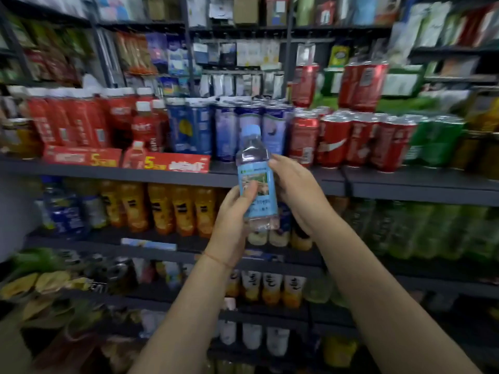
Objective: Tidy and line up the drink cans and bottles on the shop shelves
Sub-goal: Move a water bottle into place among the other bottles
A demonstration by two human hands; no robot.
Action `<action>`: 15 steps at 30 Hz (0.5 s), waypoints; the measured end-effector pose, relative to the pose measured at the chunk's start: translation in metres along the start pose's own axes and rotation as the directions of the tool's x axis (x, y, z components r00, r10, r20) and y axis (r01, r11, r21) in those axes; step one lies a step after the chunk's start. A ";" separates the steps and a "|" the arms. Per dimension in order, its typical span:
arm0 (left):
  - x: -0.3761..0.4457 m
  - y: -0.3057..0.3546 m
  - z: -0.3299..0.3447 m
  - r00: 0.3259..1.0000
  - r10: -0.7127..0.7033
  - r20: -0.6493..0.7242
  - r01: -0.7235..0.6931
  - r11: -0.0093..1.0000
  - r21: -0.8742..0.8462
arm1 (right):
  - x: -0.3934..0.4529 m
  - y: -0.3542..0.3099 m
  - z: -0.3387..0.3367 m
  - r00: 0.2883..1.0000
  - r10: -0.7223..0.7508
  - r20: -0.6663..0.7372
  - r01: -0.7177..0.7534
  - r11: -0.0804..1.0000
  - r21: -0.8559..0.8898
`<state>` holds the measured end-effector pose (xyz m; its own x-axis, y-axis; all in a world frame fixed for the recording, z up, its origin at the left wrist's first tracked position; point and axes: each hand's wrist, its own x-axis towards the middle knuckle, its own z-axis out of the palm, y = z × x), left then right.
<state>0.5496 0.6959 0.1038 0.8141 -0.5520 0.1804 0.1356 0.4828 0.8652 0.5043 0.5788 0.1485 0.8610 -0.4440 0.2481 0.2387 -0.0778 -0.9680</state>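
Water bottle: clear, pale-blue cap, blue label. Cola cans: red.

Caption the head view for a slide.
Both hands, left hand and right hand, hold a blue-labelled water bottle upright before stocked drink shelves.

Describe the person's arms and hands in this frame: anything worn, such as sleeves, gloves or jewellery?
Both forearms are bare as far as the frame shows, with no sleeves in view. The left hand has a thin orange-red string bracelet at the wrist. The right hand shows no glove, ring or watch.
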 end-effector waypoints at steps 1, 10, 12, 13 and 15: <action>-0.004 -0.013 0.029 1.000 0.020 0.003 -0.020 1.000 0.006 | -0.013 0.000 -0.033 1.000 -0.004 -0.018 0.004 1.000 -0.025; -0.020 -0.122 0.266 0.993 0.110 0.052 -0.112 0.992 0.053 | -0.102 -0.026 -0.280 0.977 -0.171 -0.131 0.115 0.927 -0.356; -0.010 -0.144 0.312 0.991 0.106 0.079 -0.111 0.992 0.060 | -0.113 -0.032 -0.332 0.968 -0.224 -0.114 0.148 0.875 -0.460; -0.005 -0.155 0.334 0.989 0.111 0.100 -0.118 0.991 0.068 | -0.117 -0.035 -0.355 0.959 -0.259 -0.116 0.165 0.841 -0.516; 0.005 -0.179 0.379 0.979 0.126 0.157 -0.137 0.989 0.063 | -0.122 -0.038 -0.402 0.933 -0.334 -0.136 0.192 0.778 -0.598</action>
<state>0.3155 0.3487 0.1270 0.7256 -0.5869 0.3592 -0.0128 0.5104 0.8598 0.2097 0.2773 0.1390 0.6623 -0.5092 0.5496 0.0825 -0.6795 -0.7290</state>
